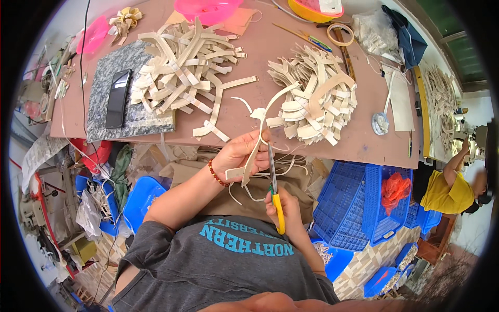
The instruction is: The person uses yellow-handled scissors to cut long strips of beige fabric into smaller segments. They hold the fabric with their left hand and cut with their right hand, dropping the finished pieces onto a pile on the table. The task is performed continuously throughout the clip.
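A cream branching strap piece is pinched in my left hand, above my lap at the table's front edge. Its arms spread up over the table and hang down below my fingers. My right hand grips yellow-handled scissors, their blades pointing up beside the strap near my left fingertips. Whether the blades touch the strap, I cannot tell. Thin cream strips dangle beneath my hands. On the table, one heap of similar strap pieces lies to the left, and a second heap of straps to the right.
The brown table also carries a phone on a speckled stone slab, a tape roll and a pink bowl. Blue crates stand below at right. Farther right is a person in a yellow shirt.
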The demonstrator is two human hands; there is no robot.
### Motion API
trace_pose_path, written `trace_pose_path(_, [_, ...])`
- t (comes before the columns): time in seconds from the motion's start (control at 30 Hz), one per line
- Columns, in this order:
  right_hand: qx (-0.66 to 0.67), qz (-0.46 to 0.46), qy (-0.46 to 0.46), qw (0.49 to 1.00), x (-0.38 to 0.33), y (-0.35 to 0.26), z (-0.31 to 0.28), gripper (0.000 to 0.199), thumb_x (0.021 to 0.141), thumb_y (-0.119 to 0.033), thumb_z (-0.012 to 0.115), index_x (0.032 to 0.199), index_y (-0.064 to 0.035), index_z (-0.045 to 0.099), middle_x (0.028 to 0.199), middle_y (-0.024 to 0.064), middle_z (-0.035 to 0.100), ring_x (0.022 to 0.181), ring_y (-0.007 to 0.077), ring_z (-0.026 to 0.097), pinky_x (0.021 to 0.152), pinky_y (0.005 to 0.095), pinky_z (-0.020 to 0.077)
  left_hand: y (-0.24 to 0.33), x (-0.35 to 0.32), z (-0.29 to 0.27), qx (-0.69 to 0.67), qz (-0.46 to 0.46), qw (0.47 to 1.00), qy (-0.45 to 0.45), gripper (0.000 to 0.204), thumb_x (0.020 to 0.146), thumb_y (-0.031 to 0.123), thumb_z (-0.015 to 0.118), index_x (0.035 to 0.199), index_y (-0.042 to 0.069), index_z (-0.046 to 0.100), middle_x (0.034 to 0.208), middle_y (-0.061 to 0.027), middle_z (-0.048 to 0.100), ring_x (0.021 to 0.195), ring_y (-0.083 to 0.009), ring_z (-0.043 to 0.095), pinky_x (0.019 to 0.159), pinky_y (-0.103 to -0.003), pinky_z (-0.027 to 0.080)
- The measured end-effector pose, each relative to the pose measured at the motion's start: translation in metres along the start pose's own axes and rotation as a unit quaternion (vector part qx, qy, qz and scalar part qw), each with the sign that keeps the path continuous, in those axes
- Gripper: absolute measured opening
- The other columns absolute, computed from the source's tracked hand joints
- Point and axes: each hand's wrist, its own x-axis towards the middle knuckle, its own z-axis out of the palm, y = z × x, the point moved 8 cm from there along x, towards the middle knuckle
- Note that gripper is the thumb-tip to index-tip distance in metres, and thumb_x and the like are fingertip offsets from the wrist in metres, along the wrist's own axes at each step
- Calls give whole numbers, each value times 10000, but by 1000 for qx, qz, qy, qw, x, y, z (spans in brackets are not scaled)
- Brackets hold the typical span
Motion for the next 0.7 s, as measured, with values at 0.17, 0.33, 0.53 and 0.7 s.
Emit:
trace_pose_path(0.17, [15,13,1,1000,-2,9,2,329,744,-264,723,798,-32,496,645,62,587,603,160,619,570,270,468,3,-1,-3,20,9,1000,14,174,851,120,593,931,92,441,787,17,417,673,-88,380,594,-209,353])
trace_pose_path(0.33, [-45,-7,-4,999,-4,10,3,329,724,-234,731,824,-30,493,665,82,599,605,211,621,569,293,470,12,-6,-4,103,60,992,51,121,881,130,558,958,74,484,796,11,439,682,-90,405,616,-215,376])
trace_pose_path(0.53, [-55,-14,4,998,-5,8,3,341,728,-236,723,869,-25,495,686,91,591,609,238,614,564,311,464,25,-9,3,215,142,963,72,114,908,144,526,984,61,514,816,-3,477,702,-89,456,649,-220,403])
trace_pose_path(0.7, [-6,-27,4,1000,-4,3,4,330,745,-239,708,877,-18,501,683,80,584,611,227,611,567,308,460,23,-11,13,254,144,953,80,109,906,165,531,949,75,485,803,8,446,711,-96,437,632,-227,390])
